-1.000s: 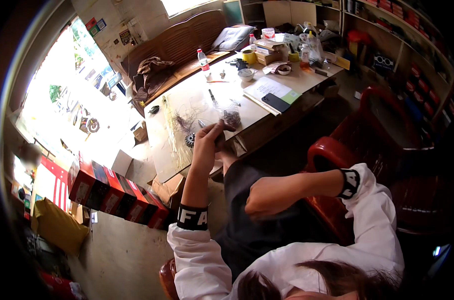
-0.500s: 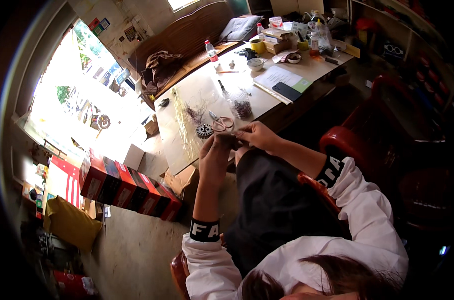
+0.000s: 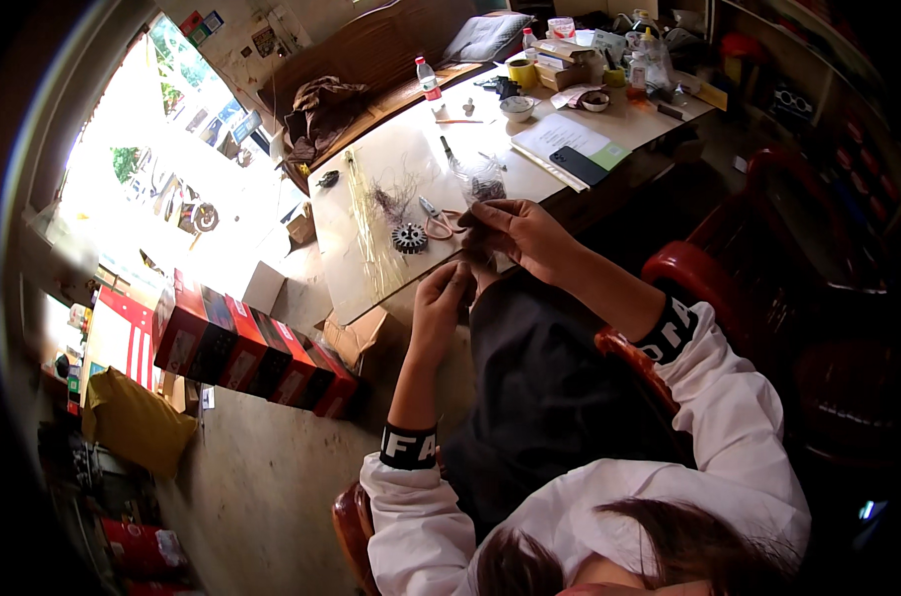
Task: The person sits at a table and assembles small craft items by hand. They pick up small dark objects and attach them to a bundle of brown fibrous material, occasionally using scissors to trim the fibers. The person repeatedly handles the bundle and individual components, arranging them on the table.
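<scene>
At the near edge of the table, my left hand [image 3: 441, 300] is closed in a pinch. What it holds, if anything, is too small to make out. My right hand [image 3: 518, 234] is higher and further right, with thumb and fingers drawn together on something I cannot make out. Just beyond the hands lies a dark, toothed round metal part [image 3: 409, 237]. Scissors with pinkish handles [image 3: 442, 221] rest beside it. Behind them are a tangle of thin dark wire [image 3: 395, 202] and a clear plastic container or bag with dark bits inside [image 3: 484, 183].
Long pale-yellow strips [image 3: 364, 233] lie along the table's left side. A dark phone [image 3: 578, 165] rests on papers [image 3: 553, 139]. Bottles, a bowl [image 3: 517, 107] and boxes crowd the far end. Red-and-black boxes [image 3: 252, 348] stand at left; a red chair [image 3: 689, 278] is at right.
My hands have come apart: the right has moved up and slightly right, while the left stays low near the table edge. The view has shifted slightly.
</scene>
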Tool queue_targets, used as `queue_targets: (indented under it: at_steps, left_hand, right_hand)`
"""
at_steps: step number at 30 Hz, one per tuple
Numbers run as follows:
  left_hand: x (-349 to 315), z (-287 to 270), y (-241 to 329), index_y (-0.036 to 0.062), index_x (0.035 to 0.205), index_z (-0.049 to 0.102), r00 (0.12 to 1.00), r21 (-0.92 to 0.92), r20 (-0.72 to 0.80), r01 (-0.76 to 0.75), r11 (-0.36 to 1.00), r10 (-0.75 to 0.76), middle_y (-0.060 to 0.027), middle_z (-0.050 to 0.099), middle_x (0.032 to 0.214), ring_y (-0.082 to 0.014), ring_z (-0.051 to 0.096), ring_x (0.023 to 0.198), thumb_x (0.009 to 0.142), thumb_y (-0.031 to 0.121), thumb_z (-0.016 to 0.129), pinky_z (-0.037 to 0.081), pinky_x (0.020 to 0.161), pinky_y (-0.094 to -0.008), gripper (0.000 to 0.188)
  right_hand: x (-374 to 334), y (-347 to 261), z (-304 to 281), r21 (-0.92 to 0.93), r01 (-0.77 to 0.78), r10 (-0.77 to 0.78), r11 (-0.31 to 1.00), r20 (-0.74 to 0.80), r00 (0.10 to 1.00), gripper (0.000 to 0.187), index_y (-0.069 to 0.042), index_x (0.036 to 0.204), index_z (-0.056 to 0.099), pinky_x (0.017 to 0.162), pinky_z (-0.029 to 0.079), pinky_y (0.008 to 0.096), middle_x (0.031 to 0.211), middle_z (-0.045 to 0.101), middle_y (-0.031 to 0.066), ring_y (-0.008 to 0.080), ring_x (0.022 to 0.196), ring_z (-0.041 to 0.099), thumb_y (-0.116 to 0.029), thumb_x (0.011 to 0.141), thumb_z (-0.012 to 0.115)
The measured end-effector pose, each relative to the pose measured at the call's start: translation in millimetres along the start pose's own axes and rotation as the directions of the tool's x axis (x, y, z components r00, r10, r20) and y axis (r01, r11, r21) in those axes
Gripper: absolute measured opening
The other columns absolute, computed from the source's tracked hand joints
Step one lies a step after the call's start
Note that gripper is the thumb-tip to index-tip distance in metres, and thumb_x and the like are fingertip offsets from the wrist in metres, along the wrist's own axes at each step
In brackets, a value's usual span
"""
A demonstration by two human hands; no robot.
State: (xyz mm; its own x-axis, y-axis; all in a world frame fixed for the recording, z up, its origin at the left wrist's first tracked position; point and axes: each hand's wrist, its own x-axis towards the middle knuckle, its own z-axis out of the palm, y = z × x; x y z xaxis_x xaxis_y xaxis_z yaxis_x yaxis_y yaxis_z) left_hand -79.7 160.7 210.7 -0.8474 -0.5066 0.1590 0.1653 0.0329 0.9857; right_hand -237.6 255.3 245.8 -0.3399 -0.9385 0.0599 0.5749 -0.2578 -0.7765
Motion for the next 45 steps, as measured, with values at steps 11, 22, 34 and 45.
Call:
queue_targets:
  at_steps: [11, 22, 34, 45]
  left_hand:
    - [20.0, -49.6, -38.4, 0.0149, 0.072, 0.04, 0.88, -0.588, 0.119, 0.436, 0.681, -0.46, -0.0001, 0.041, 0.063, -0.0123, 0.031, 0.046, 0.101, 0.035, 0.042, 0.03, 0.045, -0.0261, 0.035]
    - [21.7, -54.9, -28.1, 0.0126, 0.075, 0.045, 0.905, -0.586, -0.292, 0.088, 0.806, -0.311, -0.0008, 0.048, 0.068, -0.0117, 0.04, 0.052, 0.1, 0.029, 0.047, 0.031, 0.047, -0.0245, 0.03]
    - [-56.4, -184.8, -54.1, 0.013, 0.074, 0.051, 0.717, -0.355, -0.652, -0.002, 0.935, -0.246, 0.0027, 0.047, 0.064, -0.0075, 0.037, 0.047, 0.1, 0.028, 0.048, 0.026, 0.042, -0.0223, 0.03]
    - [-38.8, -171.2, -78.7, -0.0046, 0.113, 0.057, 0.622, 0.431, -0.758, 0.254, 0.866, 0.195, -0.0143, 0.061, 0.106, -0.0263, 0.058, 0.097, 0.089, 0.008, 0.054, 0.044, 0.088, -0.0355, 0.028]
  right_hand:
    - [-66.8, -0.6, 34.9, -0.621, 0.201, 0.575, 0.758, 0.781, 0.245, 0.029, 0.006, 0.088, 0.066, 0.065, 0.05, 0.0312, 0.078, 0.068, 0.0138, 0.0215, 0.071, 0.066, -0.023, 0.09, 0.063]
    - [-80.4, 75.7, -14.7, -0.739, 0.673, 0.269, 0.03, 0.654, 0.707, 0.017, -0.006, 0.078, 0.064, 0.067, 0.051, 0.0397, 0.077, 0.065, 0.0112, 0.0313, 0.074, 0.064, -0.023, 0.079, 0.066]
    - [-55.7, 3.2, -29.5, -0.899, 0.395, -0.371, -0.19, 0.438, 0.819, 0.014, -0.005, 0.076, 0.06, 0.068, 0.048, 0.0417, 0.072, 0.061, 0.0127, 0.0335, 0.075, 0.061, -0.017, 0.08, 0.065]
    - [-52.7, -4.0, -37.7, -0.899, 0.437, -0.316, -0.04, 0.426, 0.847, 0.013, -0.004, 0.086, 0.068, 0.088, 0.045, 0.0371, 0.08, 0.067, 0.0106, 0.0301, 0.081, 0.062, -0.016, 0.082, 0.068]
